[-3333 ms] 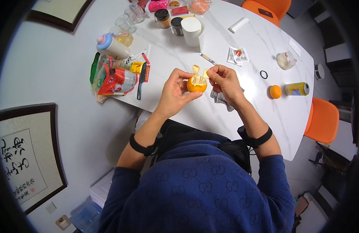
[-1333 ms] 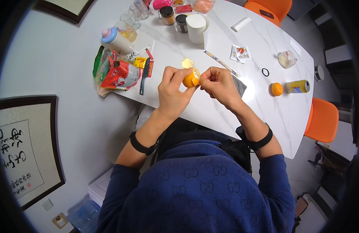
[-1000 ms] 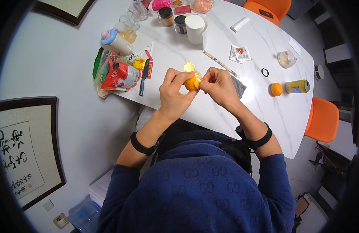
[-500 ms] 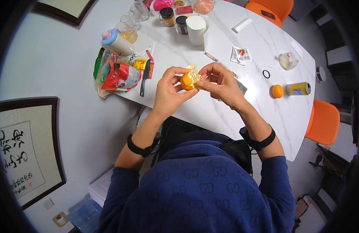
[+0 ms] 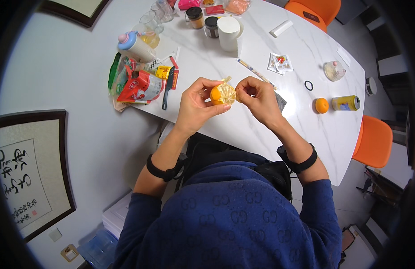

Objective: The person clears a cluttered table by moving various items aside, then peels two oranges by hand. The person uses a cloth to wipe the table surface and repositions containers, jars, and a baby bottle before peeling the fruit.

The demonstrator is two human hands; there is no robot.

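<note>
My left hand [image 5: 195,104] is closed around a partly peeled mandarin [image 5: 225,93]. Orange rind still covers the mandarin's left side, pale pith shows on its right, and a flap of peel sticks up at the top. Just right of the fruit, my right hand [image 5: 260,102] is pinched, its thumb and fingertips close to the pith; whatever they hold, if anything, is too small to make out. Both hands are raised over the near edge of the white marbled table [image 5: 205,67]. A whole mandarin [image 5: 321,106] lies to the right, beside a yellow can [image 5: 345,103].
Left of my hands are a red food bag [image 5: 140,87], a dark-handled knife [image 5: 168,87] and a bottle [image 5: 135,45]. Farther back stand a paper towel roll [image 5: 228,33], jars [image 5: 195,18] and glasses [image 5: 150,22]. Sachets [image 5: 280,62] and a black ring [image 5: 309,85] lie rightward.
My right hand has drawn slightly away to the right from the mandarin, its fingers more curled. More of the pale pith now faces up. My left hand keeps its hold.
</note>
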